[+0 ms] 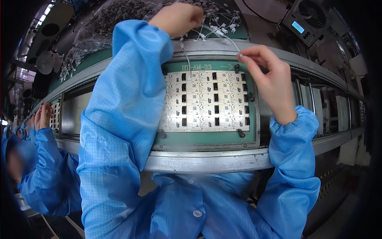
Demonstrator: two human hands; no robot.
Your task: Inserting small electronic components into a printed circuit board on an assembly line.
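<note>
From the head view, the left hand (pixel 178 16) is closed in the heap of white wire leads (pixel 217 24) at the far edge of the conveyor rail (pixel 207 161); what its grip holds is hidden. The right hand (pixel 268 77) pinches one thin white wire (pixel 227 38) between thumb and forefinger, above the top right corner of the panel of small circuit boards (pixel 207 101) in its green carrier tray (pixel 207 137). The step in hand looks like separating a single lead; seating it would call for fine alignment. At far left, a co-worker's hands (pixel 41 115) work on another panel.
</note>
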